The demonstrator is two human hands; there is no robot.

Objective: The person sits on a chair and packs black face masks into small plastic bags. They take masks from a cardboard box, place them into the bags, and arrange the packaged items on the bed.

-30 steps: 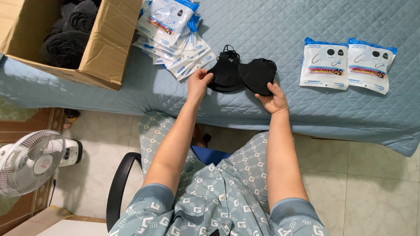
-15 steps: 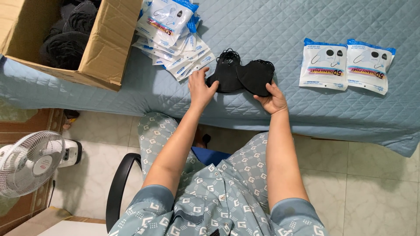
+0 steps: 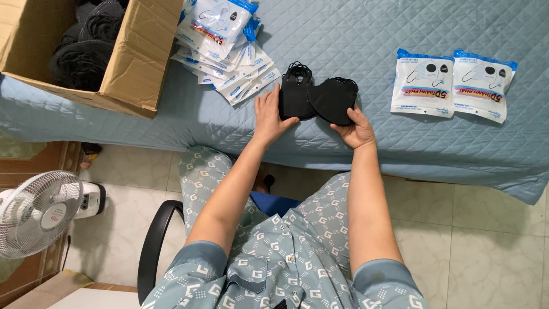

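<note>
— Black masks, a small stack in two overlapping lobes, flat on the quilted blue bed cover, just past the near edge. Long axis left to right, across the body.

— And the hands?

— Left hand at the left end of the stack, fingers spread flat, thumb pressed against the near edge of the left lobe. Right hand at the right end, thumb on top of the right lobe, fingers curled beneath. Right grip narrow, closed on the masks; left grip wide, resting against rather than clasping.

— Nearer hand?

— Both touching, one at each end. Stack directly ahead of the wrists, between the two hands.

— Around them?

— Fanned pile of white-and-blue packets just left of the left hand, near but apart. Two more sealed packets side by side, well off to the right. Open cardboard box at far left on the bed, dark bundles inside.

— Anything unclear?

— Number of masks in the stack: impossible to count, black on black. Ear loops bunched at the top of the left lobe, hard to trace. Right fingers hidden under the masks. Box cut off by the frame at top and left. Below the bed, a white fan and a chair's black armrest.
</note>
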